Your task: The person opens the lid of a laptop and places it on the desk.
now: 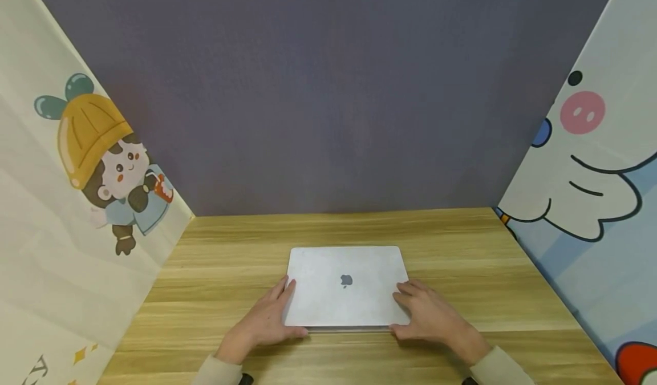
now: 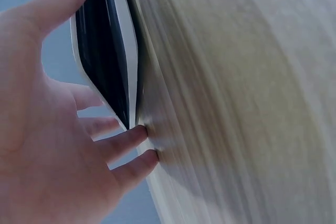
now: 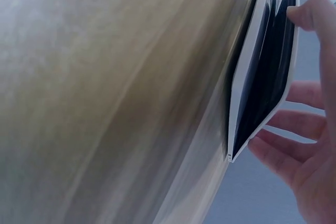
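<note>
On the tabletop (image 1: pixel 339 229), pinching the ajar laptop lid (image 1: pixel 346 294) with left hand (image 1: pixel 267 319) and right hand (image 1: pixel 430 316); likely the hinging step; next, guide evenly.

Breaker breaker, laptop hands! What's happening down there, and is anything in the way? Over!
Left hand, right hand: gripping the lid, one each side. Laptop slightly ajar, dark screen showing inside. Nothing seen blocking the lid.
</note>
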The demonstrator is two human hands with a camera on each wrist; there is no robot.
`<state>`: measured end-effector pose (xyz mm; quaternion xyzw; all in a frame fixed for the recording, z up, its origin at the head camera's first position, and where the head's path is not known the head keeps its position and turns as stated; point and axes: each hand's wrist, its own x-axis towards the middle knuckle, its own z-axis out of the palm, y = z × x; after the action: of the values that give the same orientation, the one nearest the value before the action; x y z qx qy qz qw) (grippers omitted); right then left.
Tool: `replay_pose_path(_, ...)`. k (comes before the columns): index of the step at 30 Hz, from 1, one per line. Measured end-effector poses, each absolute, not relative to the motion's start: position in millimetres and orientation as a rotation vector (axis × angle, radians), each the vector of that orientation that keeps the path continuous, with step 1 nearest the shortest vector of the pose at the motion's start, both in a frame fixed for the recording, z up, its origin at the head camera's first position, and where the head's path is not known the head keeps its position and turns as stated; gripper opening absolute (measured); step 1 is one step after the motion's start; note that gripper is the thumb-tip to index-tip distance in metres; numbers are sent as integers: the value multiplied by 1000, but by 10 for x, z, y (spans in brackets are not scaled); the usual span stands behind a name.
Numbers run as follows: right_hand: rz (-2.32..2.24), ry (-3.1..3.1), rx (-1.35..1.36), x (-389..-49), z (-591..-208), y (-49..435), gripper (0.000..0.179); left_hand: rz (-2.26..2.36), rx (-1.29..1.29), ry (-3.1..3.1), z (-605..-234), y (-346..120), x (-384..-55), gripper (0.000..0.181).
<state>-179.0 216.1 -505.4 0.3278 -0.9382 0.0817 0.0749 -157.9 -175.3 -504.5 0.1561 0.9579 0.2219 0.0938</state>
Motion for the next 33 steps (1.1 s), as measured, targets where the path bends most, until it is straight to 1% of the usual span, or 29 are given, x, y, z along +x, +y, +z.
replay_pose_path(9, 273, -2796, 985, -1812, -4995, 2172, 65, 690, 514, 2903, -5081, -1772, -1573, 113)
replay_pose_path(17, 352, -2784, 964, -1828, -4949, 2202, 63, 768, 479, 2908, -5109, -1812, -1592, 122)
replay_pose_path(21, 414, -2776, 975, -1852, -4910, 2221, 60, 805, 476, 2922, -5127, -1828, -1607, 123)
replay_pose_path(25, 456, -2707, 996, -1879, -4896, 2237, 54, 842, 483, 2915, -5134, -1848, -1611, 119)
replay_pose_path(29, 481, -2590, 1028, -1924, -4895, 2250, 46, 842, 490, 2890, -5128, -1855, -1591, 111)
replay_pose_path(33, 497, -2529, 1019, -1951, -4868, 2247, 41, 796, 551, 2911, -5128, -1842, -1576, 103)
